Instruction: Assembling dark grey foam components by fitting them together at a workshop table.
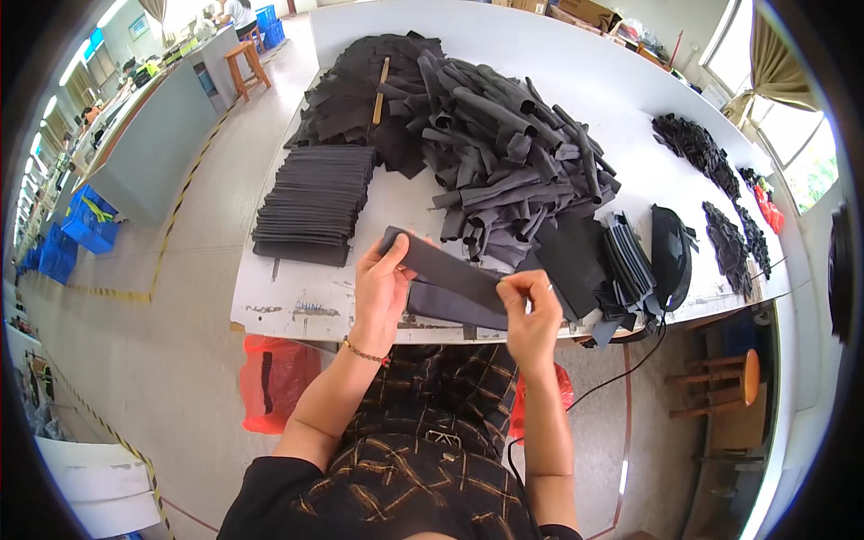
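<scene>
A dark grey strip of fabric-like material (445, 268) is stretched between my two hands above the near edge of the white table (297, 301). My left hand (382, 281) pinches its left end, thumb on top. At the other end, my right hand (533, 315) grips it between thumb and fingers. Beneath the strip, another dark flat piece (457, 307) lies on the table, partly covered. Left of my hands stands a neat row of folded dark pieces (315, 205). Beyond them spreads a big loose heap of curled dark strips (513, 135).
A wooden stick (381, 90) lies on flat dark sheets at the back left. On the right are upright dark pieces (628, 259), a black rounded object (670, 261) with a cord, and dark scraps (697, 148). Red plastic bags (279, 382) sit below the table; a wooden stool (747, 378) stands right.
</scene>
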Demonstrator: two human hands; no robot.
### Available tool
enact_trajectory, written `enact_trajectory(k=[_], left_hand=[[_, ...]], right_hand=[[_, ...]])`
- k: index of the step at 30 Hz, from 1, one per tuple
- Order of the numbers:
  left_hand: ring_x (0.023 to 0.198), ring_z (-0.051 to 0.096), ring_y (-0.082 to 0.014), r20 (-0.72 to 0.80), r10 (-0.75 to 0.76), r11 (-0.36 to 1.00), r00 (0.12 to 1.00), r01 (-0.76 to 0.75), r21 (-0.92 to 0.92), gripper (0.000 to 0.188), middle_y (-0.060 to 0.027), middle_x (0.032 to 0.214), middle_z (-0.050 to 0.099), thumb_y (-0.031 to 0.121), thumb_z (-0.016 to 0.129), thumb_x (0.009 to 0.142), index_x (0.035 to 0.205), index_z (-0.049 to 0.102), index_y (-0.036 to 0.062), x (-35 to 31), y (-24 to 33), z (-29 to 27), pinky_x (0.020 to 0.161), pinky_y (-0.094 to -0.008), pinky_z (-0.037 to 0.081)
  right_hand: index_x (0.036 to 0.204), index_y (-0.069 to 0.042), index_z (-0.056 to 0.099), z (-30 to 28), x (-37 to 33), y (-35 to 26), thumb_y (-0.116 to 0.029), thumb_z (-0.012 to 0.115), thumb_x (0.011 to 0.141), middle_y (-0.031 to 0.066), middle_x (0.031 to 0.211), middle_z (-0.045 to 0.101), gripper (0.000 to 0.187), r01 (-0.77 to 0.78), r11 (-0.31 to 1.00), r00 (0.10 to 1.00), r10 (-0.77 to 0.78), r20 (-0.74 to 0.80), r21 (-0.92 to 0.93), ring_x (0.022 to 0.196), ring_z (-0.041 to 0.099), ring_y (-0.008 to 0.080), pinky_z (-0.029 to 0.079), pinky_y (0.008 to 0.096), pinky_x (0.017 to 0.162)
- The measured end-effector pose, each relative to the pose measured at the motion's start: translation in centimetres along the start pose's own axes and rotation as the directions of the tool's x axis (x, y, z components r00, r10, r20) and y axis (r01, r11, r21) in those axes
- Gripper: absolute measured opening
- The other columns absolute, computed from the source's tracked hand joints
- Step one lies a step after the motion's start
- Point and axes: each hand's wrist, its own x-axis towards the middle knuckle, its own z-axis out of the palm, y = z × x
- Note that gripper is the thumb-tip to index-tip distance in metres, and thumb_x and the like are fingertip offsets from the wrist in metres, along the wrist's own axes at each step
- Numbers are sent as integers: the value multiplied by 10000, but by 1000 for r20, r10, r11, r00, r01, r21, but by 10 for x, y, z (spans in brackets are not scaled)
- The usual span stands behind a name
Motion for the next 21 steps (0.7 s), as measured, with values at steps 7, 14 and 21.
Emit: enact_trajectory(k=[7,14,21], left_hand=[[698,580,-128,103,83,597,991,-132,791,210,-52,799,657,167,780,788,806,659,-4,12,8,-9,612,-274,443],[847,583,-232,327,276,74,904,-359,930,214,-67,854,601,186,777,756,800,648,21,20,-14,-38,755,-345,482],[762,639,-178,305,258,422,917,-391,818,141,-83,852,677,123,702,842,936,688,19,91,16,-4,697,-299,509]], right_hand=[[894,32,680,-37,30,30,-73,689,886,-18,749,624,105,-396,914,910,377,173,93,690,510,43,416,204,631],[845,7,685,-9,14,66,-120,726,815,92,729,644,137,-302,891,922,363,133,-338,656,596,175,470,292,634],[908,7,656,-50,23,71,-50,668,847,130,836,607,83,-89,862,996,92,-20,-499,737,601,260,475,344,656]])
